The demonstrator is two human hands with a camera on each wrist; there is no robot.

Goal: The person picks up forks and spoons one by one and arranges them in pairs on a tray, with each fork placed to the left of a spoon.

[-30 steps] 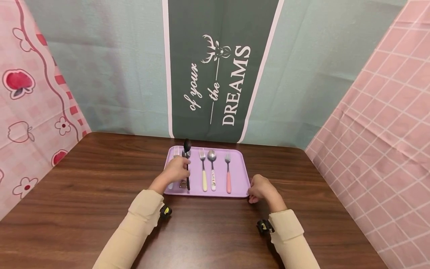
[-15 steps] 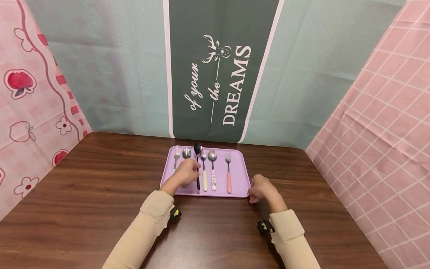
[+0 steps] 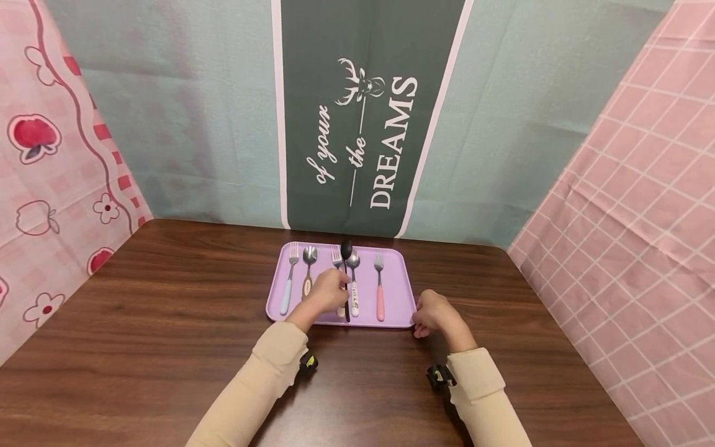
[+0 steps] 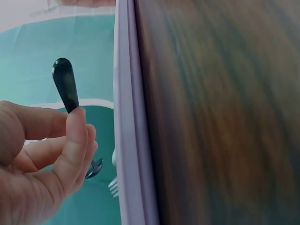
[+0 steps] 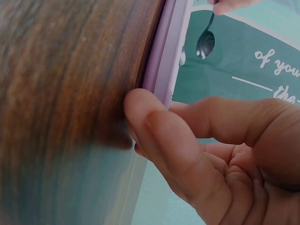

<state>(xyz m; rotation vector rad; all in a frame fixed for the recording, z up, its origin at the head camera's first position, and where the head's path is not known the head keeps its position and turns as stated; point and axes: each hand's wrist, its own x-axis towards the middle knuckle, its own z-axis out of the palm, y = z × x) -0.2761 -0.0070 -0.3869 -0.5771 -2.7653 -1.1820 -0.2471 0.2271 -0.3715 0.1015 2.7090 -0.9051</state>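
My left hand (image 3: 326, 292) pinches the handle of a black spoon (image 3: 346, 250) above a lilac tray (image 3: 398, 288). In the left wrist view the spoon's dark handle end (image 4: 64, 82) sticks out past thumb and fingers; the right wrist view catches its bowl (image 5: 206, 43). Below it lie a cream-handled fork (image 3: 336, 253), partly covered by the hand, and a spoon with a patterned white handle (image 3: 355, 301). My right hand (image 3: 437, 315) grips the tray's near right corner, thumb and fingers on its rim (image 5: 164, 70).
Also on the tray are a blue-handled fork (image 3: 287, 295), a brown-handled spoon (image 3: 310, 254) and a pink-handled fork (image 3: 380, 301). The tray lies near the far edge of a brown wooden table (image 3: 167, 298). Cloth hangings (image 3: 503, 124) stand behind and at both sides.
The left hand has carried the black spoon rightward across the tray, from over the brown-handled spoon to beside the patterned one. The right hand and tray stay put.
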